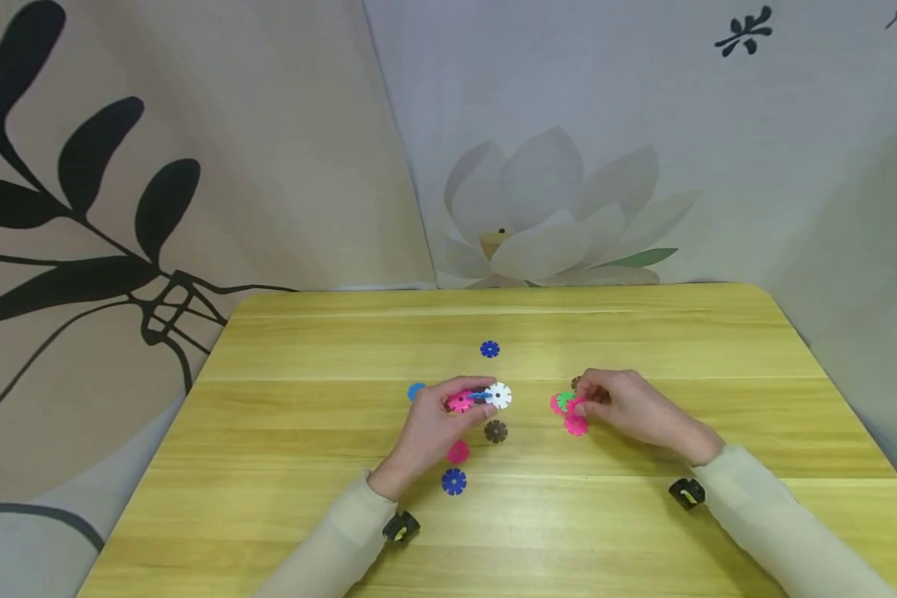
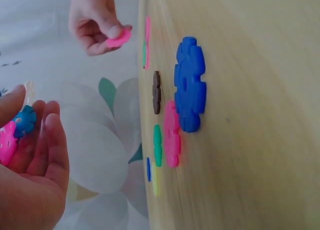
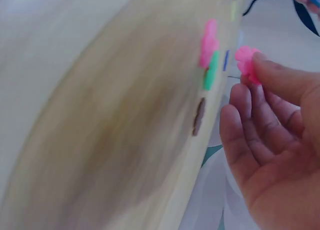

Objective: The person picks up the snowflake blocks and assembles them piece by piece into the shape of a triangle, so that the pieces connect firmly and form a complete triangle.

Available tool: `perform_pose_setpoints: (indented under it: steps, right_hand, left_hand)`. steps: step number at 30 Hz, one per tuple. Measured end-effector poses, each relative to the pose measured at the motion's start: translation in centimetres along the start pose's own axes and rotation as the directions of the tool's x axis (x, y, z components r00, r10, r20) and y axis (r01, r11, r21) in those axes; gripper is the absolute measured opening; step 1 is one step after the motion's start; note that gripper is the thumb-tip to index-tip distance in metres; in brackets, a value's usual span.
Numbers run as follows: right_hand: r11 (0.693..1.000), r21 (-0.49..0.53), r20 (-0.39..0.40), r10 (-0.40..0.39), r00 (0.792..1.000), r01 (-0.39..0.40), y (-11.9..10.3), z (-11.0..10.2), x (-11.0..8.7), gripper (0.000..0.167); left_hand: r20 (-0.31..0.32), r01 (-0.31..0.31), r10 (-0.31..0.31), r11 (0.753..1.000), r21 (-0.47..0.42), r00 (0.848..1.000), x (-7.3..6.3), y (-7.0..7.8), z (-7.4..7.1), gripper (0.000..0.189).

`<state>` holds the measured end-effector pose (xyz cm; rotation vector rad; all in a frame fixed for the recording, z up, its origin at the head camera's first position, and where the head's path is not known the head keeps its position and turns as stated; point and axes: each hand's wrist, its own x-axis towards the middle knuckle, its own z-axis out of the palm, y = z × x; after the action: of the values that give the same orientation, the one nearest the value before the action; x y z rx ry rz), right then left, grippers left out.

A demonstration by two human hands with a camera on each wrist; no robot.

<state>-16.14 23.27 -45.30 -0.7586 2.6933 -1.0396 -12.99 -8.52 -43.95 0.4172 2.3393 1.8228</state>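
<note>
My left hand grips a small chain of notched plastic snowflake discs above the table: a pink disc, a blue disc and a white disc. The blue one sits edge-on between the other two in the head view. To the right, my right hand pinches a single pink disc between thumb and fingers, raised off the tabletop. Below that hand lie a green disc and pink discs, overlapping in the head view. A brown disc is beside them, partly hidden by the fingers.
On the wooden table, a dark blue disc lies at the back. Nearer are a brown disc, a pink disc and another dark blue disc. A lighter blue disc shows behind my left hand. Patterned fabric surrounds the table.
</note>
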Motion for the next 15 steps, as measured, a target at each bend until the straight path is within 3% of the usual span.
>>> perform_pose_setpoints:
  steps: [15]
  right_hand:
    - [0.970,0.241,-0.111,0.060,0.992,-0.032,-4.3,0.8,0.0,0.006]
  left_hand:
    - [-0.016,0.015,-0.015,1.000,0.020,1.000,0.1,0.3,0.5,0.034]
